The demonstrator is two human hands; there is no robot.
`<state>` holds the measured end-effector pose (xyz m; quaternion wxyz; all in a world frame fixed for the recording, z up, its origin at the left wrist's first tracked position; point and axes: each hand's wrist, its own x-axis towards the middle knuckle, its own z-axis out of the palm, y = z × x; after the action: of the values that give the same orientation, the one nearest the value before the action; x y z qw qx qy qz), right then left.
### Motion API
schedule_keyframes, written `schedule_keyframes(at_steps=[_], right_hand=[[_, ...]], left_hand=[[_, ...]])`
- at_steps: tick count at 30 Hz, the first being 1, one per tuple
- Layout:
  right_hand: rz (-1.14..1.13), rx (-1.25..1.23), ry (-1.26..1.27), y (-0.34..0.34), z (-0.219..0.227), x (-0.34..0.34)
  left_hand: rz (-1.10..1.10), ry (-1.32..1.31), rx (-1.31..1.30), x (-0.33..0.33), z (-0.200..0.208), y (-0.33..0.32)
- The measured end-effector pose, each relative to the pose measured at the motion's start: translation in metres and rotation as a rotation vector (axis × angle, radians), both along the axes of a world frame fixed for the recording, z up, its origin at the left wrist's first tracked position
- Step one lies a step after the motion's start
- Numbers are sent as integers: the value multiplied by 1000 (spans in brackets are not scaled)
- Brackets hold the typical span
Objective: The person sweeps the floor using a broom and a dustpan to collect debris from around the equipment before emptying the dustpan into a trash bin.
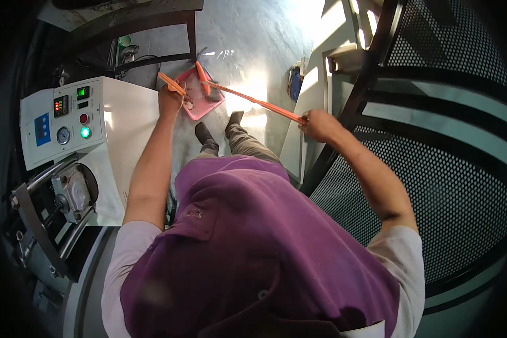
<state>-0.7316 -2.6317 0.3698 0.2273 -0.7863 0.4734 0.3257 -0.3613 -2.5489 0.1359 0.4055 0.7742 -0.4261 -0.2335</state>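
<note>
My left hand (pixel 170 102) is closed around the orange handle of a pink-red dustpan (pixel 195 115). Some light-coloured debris (pixel 189 103) lies in the pan, which rests on the floor ahead of my feet. With my right hand (pixel 320 125) I grip the upper end of a broom (pixel 253 101) with a long orange stick. Its orange head (pixel 202 78) is over the pan's far side; whether the bristles touch the pan I cannot tell.
A white machine cabinet (pixel 135 121) with a control panel of lit displays stands at my left. Black perforated metal panels (pixel 411 186) rise on my right. A dark metal frame (pixel 191 36) stands beyond the dustpan. The grey floor (pixel 248 34) is shiny and reflects bright light.
</note>
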Motion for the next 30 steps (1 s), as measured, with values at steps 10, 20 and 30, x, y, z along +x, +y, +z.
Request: schedule_keyframes(at_steps=[10, 20, 30], right_hand=[[-165, -315, 80, -26, 89, -12], [-845, 334, -348, -118, -105, 14], [-359, 418, 52, -37, -96, -59]], left_hand=[[-15, -37, -15, 3, -16, 32], [219, 59, -12, -74, 4, 142], [483, -68, -40, -120, -5, 180]])
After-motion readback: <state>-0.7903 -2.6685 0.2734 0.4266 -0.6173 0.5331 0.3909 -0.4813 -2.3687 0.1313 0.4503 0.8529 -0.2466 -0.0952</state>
